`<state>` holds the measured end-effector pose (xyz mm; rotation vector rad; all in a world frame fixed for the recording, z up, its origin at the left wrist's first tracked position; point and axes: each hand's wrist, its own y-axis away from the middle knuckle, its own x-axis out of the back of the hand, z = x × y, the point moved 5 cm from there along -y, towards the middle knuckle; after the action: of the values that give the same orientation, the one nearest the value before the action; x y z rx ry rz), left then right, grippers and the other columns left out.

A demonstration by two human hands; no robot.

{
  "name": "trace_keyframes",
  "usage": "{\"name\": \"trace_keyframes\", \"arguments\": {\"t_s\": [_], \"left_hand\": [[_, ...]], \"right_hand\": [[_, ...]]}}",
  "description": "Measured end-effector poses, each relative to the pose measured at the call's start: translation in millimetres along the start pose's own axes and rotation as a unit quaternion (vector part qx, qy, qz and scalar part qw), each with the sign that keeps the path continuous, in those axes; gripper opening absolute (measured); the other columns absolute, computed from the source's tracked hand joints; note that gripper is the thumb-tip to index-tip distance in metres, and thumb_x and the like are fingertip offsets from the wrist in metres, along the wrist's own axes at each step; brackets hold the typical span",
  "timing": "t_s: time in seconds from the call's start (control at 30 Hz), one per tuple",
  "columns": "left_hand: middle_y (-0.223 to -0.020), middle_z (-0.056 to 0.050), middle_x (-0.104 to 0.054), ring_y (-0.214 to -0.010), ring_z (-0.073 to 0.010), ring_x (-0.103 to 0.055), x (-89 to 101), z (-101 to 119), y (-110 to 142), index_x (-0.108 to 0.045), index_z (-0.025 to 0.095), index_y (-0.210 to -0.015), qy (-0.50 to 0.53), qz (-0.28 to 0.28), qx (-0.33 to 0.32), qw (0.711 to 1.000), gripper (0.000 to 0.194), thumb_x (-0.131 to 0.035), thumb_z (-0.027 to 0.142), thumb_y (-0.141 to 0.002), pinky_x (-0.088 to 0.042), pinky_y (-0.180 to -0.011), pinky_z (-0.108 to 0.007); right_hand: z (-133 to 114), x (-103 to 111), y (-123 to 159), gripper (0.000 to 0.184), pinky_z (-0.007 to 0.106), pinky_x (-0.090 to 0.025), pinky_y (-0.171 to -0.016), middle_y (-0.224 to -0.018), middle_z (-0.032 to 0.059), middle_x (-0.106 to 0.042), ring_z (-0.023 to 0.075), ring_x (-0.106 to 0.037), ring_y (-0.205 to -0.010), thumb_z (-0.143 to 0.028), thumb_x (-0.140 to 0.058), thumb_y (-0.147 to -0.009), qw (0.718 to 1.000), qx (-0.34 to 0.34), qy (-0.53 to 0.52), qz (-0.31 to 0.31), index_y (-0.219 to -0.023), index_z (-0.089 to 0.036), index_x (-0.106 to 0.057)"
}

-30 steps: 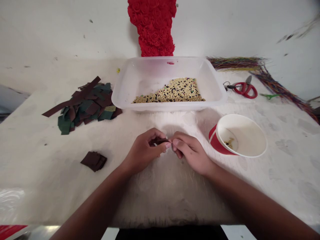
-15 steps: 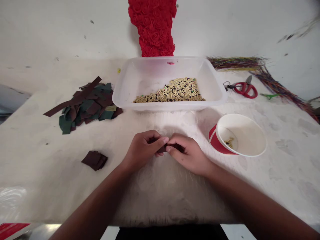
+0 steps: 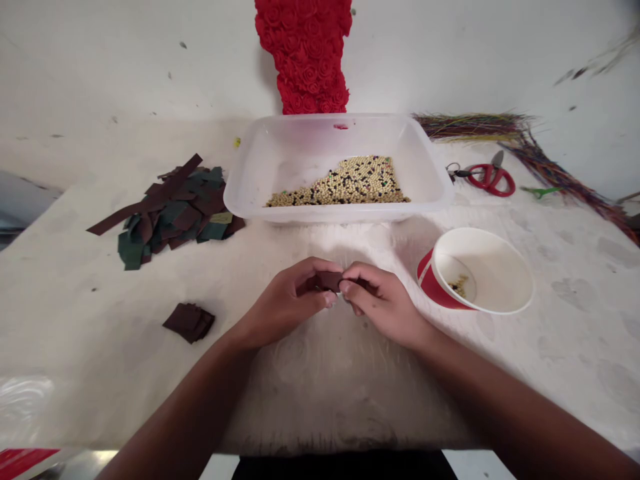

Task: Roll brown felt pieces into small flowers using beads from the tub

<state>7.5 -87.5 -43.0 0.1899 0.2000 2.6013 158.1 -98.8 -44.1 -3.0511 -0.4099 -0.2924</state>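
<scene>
L fingers (image 3: 320, 268): closed, curled round L side of dark brown piece (image 3: 329, 281)
R fingers (image 3: 361, 291): closed as well, pinching same piece from R side, just beside L fingers
Dark brown piece: gripped betw. both hands, front-centre of table (image 3: 90, 347); partly hidden by fingers, exact shape & material can't tell
L hand (image 3: 285, 303): bent at knuckles, forearm running in from lower L
R hand (image 3: 385, 305): bent at knuckles, forearm running in from lower R
Nearest to L hand: small stack of dark brown pieces (image 3: 189, 322), flat on table, well apart from fingers
Nearest to R hand: red paper cup (image 3: 475, 270), white inside, lying on its side, opening twd upper R, few beads (image 3: 459, 287) inside
Straight ahead of hands: clear plastic tub (image 3: 340, 215), rectangular, beyond fingers, not touching either hand
In tub: pale beads w/ dark & some green ones mixed (image 3: 340, 183), heaped along back-R part of floor
L of tub: loose pile of dark green & brown strips/pieces (image 3: 170, 217), long brown strip (image 3: 145, 203) lying across top
R of tub: red-handled scissors (image 3: 493, 180), small green snips (image 3: 540, 192) just beyond
Back R: long bundle of multicoloured fibres (image 3: 473, 125), trailing down R side of table
Behind tub: red rose-patterned form (image 3: 303, 57), against white wall (image 3: 150, 60)
</scene>
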Motion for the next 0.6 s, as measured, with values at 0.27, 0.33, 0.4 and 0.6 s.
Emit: {"name": "trace_keyframes", "arguments": {"t_s": [0.27,0.33,0.4,0.6], "left_hand": [[-0.088,-0.001,-0.070,-0.080,-0.0142,-0.066,-1.9,-2.2,-3.1,-0.060,0.020,-0.097,-0.025,0.052,0.011,0.998,0.022,-0.069,0.022,-0.077,-0.052,-0.070,-0.024],[-0.081,0.000,-0.070,-0.073,-0.0123,-0.064,-2.6,-1.2,-3.4,-0.061,0.019,-0.092,-0.027,0.061,0.013,0.998,0.018,-0.070,0.024,-0.077,-0.050,-0.064,-0.022],[-0.073,0.002,-0.067,-0.064,-0.0107,-0.060,-2.3,-0.7,-3.4,-0.060,0.018,-0.085,-0.039,0.075,0.018,0.996,0.015,-0.070,0.027,-0.078,-0.047,-0.058,-0.021],[-0.059,0.003,-0.059,-0.053,-0.0090,-0.054,-1.4,-2.8,-2.3,-0.058,0.016,-0.073,-0.050,0.093,0.031,0.994,0.022,-0.069,0.035,-0.079,-0.043,-0.050,-0.019]], "right_hand": [[-0.4,-1.8,2.8,0.027,0.026,-0.039,-0.059,-0.060,-0.0025,-0.049,0.0114,-0.048,-0.057,-0.024,-0.042,-0.093,0.998,0.004,-0.042,-0.039,-0.070,-0.018,-0.054],[0.2,-1.9,3.7,0.031,0.027,-0.040,-0.061,-0.062,-0.0017,-0.050,0.0117,-0.049,-0.058,-0.026,-0.039,-0.096,0.998,0.006,-0.043,-0.045,-0.070,-0.018,-0.055],[0.5,-2.5,4.4,0.034,0.027,-0.040,-0.062,-0.063,-0.0015,-0.050,0.0117,-0.049,-0.059,-0.028,-0.037,-0.098,0.998,0.010,-0.035,-0.050,-0.071,-0.018,-0.055],[2.7,-4.7,5.8,0.037,0.027,-0.039,-0.060,-0.061,-0.0019,-0.049,0.0117,-0.049,-0.058,-0.030,-0.036,-0.099,0.998,0.026,-0.004,-0.061,-0.070,-0.018,-0.055]]}}
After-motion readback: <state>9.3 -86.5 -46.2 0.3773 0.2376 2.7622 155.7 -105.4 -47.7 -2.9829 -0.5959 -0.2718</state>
